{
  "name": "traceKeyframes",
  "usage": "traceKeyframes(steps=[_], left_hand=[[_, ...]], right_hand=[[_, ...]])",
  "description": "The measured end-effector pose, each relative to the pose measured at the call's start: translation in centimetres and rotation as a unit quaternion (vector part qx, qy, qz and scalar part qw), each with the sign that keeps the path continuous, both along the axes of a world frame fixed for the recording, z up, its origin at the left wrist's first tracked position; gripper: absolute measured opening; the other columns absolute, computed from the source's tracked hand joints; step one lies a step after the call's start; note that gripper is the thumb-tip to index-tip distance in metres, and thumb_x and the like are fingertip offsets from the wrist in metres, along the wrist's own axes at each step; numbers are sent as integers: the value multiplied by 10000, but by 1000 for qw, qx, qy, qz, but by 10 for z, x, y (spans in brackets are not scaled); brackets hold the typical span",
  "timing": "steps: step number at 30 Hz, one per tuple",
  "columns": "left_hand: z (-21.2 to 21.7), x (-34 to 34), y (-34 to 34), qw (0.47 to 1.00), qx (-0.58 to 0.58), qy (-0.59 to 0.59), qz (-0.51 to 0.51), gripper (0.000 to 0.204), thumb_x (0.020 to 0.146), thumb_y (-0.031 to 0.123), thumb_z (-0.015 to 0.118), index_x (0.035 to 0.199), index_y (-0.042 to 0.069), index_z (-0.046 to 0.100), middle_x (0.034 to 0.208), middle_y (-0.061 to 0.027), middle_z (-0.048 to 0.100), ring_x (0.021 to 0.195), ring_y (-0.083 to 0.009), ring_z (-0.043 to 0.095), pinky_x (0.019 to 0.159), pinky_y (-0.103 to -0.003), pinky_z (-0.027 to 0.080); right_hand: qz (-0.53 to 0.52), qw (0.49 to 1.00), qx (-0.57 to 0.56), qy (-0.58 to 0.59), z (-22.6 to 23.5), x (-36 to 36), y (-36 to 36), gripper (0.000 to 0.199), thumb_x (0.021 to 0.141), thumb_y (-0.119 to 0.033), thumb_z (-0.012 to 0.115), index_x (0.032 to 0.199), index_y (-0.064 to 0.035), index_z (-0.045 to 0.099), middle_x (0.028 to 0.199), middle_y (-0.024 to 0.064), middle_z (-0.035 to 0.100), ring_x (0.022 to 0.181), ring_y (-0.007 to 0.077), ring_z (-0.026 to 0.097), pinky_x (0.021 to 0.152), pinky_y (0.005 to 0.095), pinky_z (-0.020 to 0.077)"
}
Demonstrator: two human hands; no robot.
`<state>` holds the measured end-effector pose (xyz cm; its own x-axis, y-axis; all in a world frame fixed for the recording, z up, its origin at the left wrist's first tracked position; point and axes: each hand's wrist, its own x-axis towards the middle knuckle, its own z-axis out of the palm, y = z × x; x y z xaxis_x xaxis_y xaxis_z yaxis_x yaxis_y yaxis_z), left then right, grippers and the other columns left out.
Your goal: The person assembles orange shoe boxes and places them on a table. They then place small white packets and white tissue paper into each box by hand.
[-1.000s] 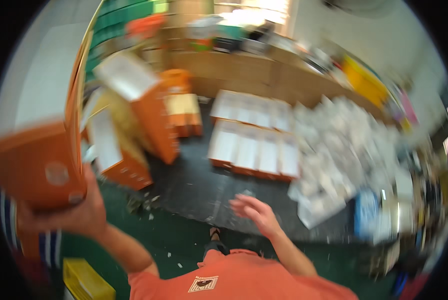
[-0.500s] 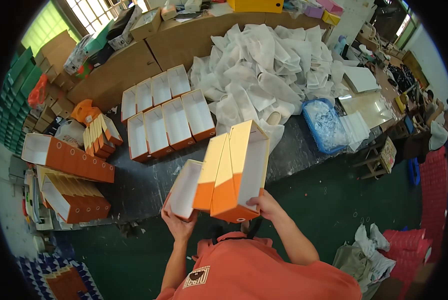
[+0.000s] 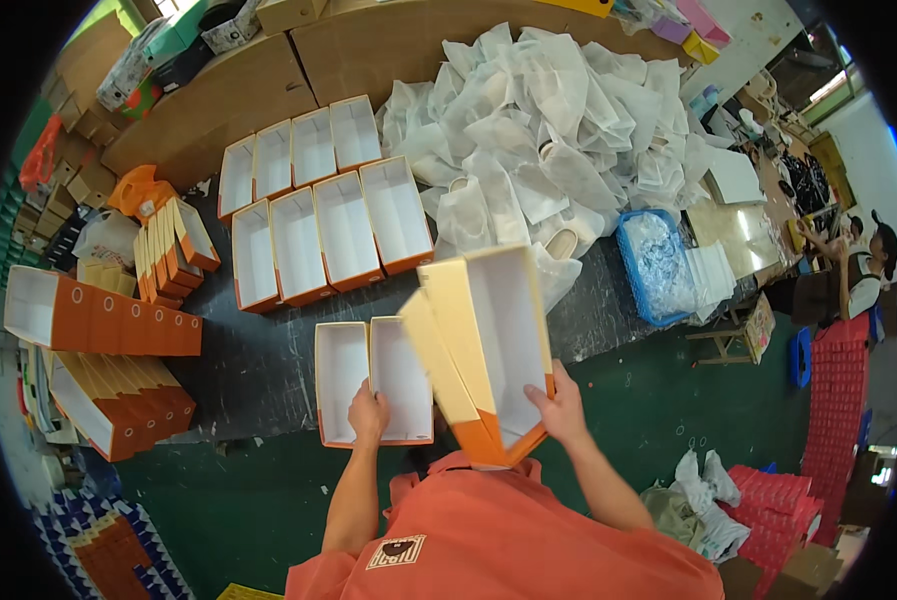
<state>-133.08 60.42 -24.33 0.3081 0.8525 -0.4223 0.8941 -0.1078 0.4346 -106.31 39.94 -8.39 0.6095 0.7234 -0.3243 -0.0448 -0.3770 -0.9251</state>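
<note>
I see the left hand pinching two open boxes at the black table's near edge, right hand clutching tilted boxes. Left held just one before!

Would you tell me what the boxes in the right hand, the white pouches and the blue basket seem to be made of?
Boxes in the right hand: probably paperboard, smooth and matt, given their thin walls and crisp edges.
White pouches: likely non-woven fabric, matt, with translucent crumpled folds, though plastic is possible.
Blue basket: probably plastic, uniformly coloured with a stiff-looking rim; its finish is unclear.
</note>
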Motion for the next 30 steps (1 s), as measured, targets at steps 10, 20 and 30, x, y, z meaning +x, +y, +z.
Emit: traceKeyframes(steps=[10,20,30], left_hand=[[-8,-28,5,994,12,-41,98,374,918,157,545,1272,37,536,983,-266,684,944,-475,648,813,-526,514],[-13,-17,-14,989,10,-53,141,422,917,146,537,1327,49,516,1020,-278,678,967,-478,643,833,-535,511],[-23,3,-16,992,5,-74,100,445,913,136,515,1348,43,503,1001,-275,673,933,-478,640,810,-534,515]], right_hand=[[-279,955,9,-98,-165,126,88,787,835,-315,772,1412,75,405,1449,268,432,1327,370,457,1080,425,391],[-200,968,37,144,-68,234,120,484,869,-234,642,1248,66,608,1121,163,687,1050,244,655,923,398,499],[100,966,-92,-219,-144,24,93,397,819,-268,725,1077,27,661,964,258,649,975,429,640,871,490,514]])
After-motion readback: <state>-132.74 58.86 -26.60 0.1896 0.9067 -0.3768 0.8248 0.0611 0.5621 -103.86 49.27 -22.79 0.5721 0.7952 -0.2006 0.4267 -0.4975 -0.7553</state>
